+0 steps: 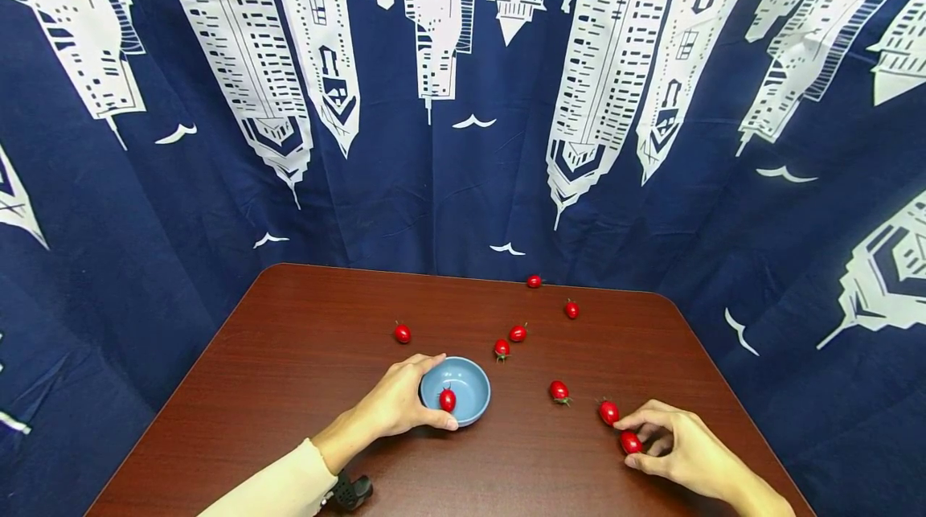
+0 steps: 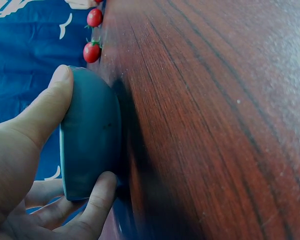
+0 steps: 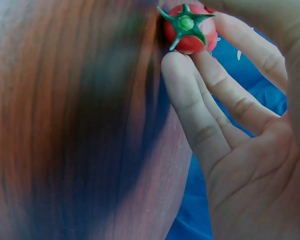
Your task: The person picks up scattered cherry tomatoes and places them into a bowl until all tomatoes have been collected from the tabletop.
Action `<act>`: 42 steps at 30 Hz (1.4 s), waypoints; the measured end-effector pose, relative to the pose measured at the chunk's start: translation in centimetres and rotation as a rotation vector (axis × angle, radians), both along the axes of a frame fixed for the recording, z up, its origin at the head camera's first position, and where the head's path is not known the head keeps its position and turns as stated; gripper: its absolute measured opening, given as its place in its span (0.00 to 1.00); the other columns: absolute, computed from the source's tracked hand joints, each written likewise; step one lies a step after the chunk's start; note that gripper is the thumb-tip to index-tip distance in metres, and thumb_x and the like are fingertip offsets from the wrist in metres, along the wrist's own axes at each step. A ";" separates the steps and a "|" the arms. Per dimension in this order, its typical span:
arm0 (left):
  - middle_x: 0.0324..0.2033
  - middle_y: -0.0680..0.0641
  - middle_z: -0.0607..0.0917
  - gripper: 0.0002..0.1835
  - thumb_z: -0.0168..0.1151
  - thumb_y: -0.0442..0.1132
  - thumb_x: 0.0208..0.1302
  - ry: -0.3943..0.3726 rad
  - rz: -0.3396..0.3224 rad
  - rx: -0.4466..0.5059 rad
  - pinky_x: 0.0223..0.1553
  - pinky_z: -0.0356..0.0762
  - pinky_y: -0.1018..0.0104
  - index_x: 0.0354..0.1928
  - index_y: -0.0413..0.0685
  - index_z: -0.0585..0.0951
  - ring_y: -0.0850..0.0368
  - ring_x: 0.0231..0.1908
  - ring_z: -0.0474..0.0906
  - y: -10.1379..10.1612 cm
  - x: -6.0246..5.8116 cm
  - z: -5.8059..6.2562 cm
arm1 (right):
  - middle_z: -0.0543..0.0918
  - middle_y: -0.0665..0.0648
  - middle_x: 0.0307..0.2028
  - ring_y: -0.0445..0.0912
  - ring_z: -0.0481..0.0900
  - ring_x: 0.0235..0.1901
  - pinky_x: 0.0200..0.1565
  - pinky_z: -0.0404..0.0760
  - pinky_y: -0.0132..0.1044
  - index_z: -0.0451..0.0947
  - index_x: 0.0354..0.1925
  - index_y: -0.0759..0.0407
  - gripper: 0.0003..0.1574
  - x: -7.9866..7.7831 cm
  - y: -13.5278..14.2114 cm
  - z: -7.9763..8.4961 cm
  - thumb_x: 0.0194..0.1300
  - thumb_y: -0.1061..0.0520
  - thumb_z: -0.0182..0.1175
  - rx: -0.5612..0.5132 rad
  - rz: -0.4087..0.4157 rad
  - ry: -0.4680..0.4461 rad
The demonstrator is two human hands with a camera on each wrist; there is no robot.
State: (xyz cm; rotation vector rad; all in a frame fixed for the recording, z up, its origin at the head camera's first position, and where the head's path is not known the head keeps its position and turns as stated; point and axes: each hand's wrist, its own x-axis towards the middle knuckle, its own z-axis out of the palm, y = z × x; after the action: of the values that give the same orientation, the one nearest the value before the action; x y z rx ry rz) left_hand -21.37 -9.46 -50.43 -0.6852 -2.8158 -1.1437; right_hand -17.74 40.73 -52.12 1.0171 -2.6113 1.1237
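Observation:
My left hand (image 1: 398, 398) grips a small blue bowl (image 1: 473, 384) by its left side, thumb on the near rim and fingers at the far rim. One cherry tomato (image 1: 448, 400) lies inside it. In the left wrist view the bowl (image 2: 92, 135) shows from the side, close over the table. My right hand (image 1: 673, 445) has thumb and fingers around a cherry tomato (image 1: 631, 442) at the right of the table. In the right wrist view that tomato (image 3: 189, 31) shows its green star-shaped cap, fingertips right at it. Another cherry tomato (image 1: 609, 412) lies against the index fingertip.
A cherry tomato (image 1: 559, 391) lies between bowl and right hand. Two more, a cherry tomato (image 1: 502, 349) and its neighbour (image 1: 518, 333), lie behind the bowl. Others are a tomato (image 1: 402, 333) at left, one tomato (image 1: 571, 309) farther back, and a tomato (image 1: 534, 281) at the table's (image 1: 325, 308) far edge.

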 end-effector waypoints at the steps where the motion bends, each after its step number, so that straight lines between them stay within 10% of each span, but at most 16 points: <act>1: 0.69 0.38 0.90 0.60 0.99 0.56 0.48 0.000 0.000 -0.001 0.72 0.85 0.39 0.80 0.35 0.80 0.39 0.68 0.86 0.0 0.0 0.0 | 0.91 0.53 0.46 0.39 0.93 0.39 0.34 0.92 0.32 0.91 0.58 0.57 0.28 0.0 0.1 -0.1 0.61 0.66 0.88 -0.006 0.007 -0.019; 42: 0.72 0.36 0.88 0.61 0.99 0.55 0.48 -0.013 0.004 0.011 0.75 0.83 0.36 0.80 0.33 0.80 0.36 0.71 0.84 0.1 0.2 0.2 | 0.91 0.44 0.42 0.35 0.90 0.38 0.38 0.91 0.27 0.92 0.52 0.50 0.27 -0.8 -2.8 2.0 0.59 0.69 0.88 0.018 -0.087 0.108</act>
State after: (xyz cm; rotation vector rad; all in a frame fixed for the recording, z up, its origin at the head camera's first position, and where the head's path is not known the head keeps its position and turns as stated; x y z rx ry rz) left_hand -21.14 -9.39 -50.22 -0.6739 -2.8173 -1.1668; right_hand -18.56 37.93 -50.08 0.9298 -2.5582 0.9991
